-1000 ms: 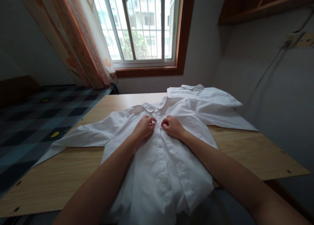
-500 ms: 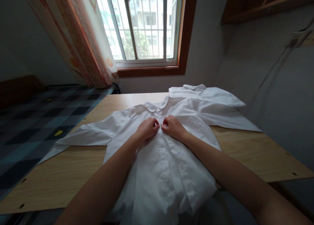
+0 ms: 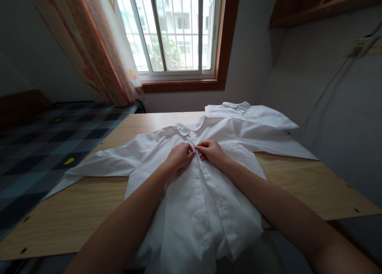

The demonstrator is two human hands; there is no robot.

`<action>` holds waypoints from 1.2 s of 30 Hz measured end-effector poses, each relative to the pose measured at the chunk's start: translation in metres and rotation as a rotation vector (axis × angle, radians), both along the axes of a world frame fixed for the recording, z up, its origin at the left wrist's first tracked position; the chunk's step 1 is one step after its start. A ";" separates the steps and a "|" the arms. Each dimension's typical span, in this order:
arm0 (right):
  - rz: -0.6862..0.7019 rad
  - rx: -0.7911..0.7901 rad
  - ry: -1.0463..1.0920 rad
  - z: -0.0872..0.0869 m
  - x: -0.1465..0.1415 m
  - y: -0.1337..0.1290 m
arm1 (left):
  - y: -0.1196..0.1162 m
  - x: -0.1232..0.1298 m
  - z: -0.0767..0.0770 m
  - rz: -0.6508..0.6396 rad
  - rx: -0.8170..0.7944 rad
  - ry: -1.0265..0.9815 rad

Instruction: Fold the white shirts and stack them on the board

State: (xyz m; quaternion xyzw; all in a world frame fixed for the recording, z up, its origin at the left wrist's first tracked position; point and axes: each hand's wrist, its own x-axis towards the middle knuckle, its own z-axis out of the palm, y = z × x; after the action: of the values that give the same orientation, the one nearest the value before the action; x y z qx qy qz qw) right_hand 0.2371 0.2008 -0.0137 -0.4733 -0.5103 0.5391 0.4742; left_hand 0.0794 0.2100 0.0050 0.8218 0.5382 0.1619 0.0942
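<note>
A white collared shirt (image 3: 185, 202) lies front up with its sleeves spread across a wooden board table (image 3: 298, 186), its lower end hanging over the near edge. My left hand (image 3: 180, 156) pinches the front edge of the shirt a little below the collar. Right beside it, my right hand (image 3: 210, 152) pinches the other front edge, thumb and forefinger together at the placket. The fingertips of both hands nearly touch. Whether a button is between them is too small to tell. Below the hands the two front edges lie apart.
Another white shirt (image 3: 241, 111), folded, lies at the table's far right, partly against the spread shirt. A bed with a checked cover (image 3: 36, 146) stands at the left. Behind are a curtain (image 3: 101, 47) and a barred window; a shelf (image 3: 325, 11) hangs at the upper right.
My right hand's fingertips have shifted slightly up and left along the placket, with its other fingers now curled lower. My left hand has barely moved.
</note>
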 end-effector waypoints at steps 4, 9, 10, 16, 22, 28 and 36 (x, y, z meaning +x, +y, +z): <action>0.022 -0.097 0.040 -0.002 -0.001 -0.001 | 0.001 -0.001 0.001 -0.033 -0.021 -0.041; 0.010 -0.125 0.029 -0.001 0.000 -0.001 | 0.004 -0.005 0.005 -0.024 -0.085 -0.139; 0.007 -0.124 0.028 0.000 0.000 -0.001 | 0.004 -0.006 0.005 -0.016 -0.101 -0.171; 0.005 -0.104 0.044 0.000 0.001 -0.002 | 0.003 -0.008 0.008 0.051 -0.268 -0.438; 0.025 -0.075 0.055 -0.001 0.003 -0.002 | -0.001 -0.001 0.010 0.166 -0.635 -0.766; 0.018 -0.057 0.065 -0.003 0.005 -0.002 | -0.002 0.000 0.010 0.205 -0.723 -0.835; 0.074 -0.049 0.105 -0.003 0.010 -0.002 | 0.000 -0.001 0.007 0.220 -0.740 -0.881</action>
State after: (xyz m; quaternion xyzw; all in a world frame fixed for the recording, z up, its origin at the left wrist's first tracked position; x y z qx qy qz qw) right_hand 0.2472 0.1989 -0.0169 -0.4366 -0.4885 0.5927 0.4685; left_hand 0.0782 0.2099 0.0116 0.5287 0.5511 0.2983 0.5725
